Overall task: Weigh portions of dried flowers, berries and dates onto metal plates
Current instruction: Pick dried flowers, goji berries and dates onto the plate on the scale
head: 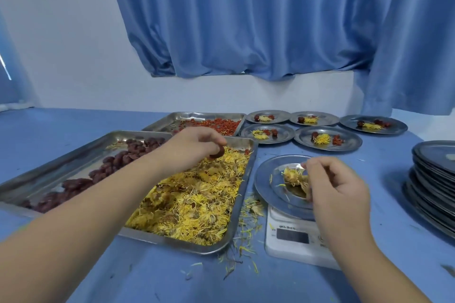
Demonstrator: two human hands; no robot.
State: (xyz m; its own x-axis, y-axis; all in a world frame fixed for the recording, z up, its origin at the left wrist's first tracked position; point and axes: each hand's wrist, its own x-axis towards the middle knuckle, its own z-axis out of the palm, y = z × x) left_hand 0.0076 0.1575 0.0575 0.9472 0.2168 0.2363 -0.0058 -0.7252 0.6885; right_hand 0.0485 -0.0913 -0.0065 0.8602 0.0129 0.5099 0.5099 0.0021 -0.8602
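A large metal tray [242,201] in front of me holds dark red dates [115,162] on its left side and yellow dried flowers [197,201] on its right. My left hand [194,146] hovers over the tray, fingers pinched on one date [219,152]. A metal plate [268,184] rests on a white kitchen scale [293,236] to the right. My right hand [337,189] is over that plate, fingers closed on a clump of dried flowers [294,176]. A second tray [172,120] behind holds red berries [216,124].
Several filled metal plates [327,139] with flowers, dates and berries lie at the back right. A stack of empty plates [433,184] stands at the right edge. Loose petals [243,241] litter the blue tablecloth near the scale. A blue curtain hangs behind.
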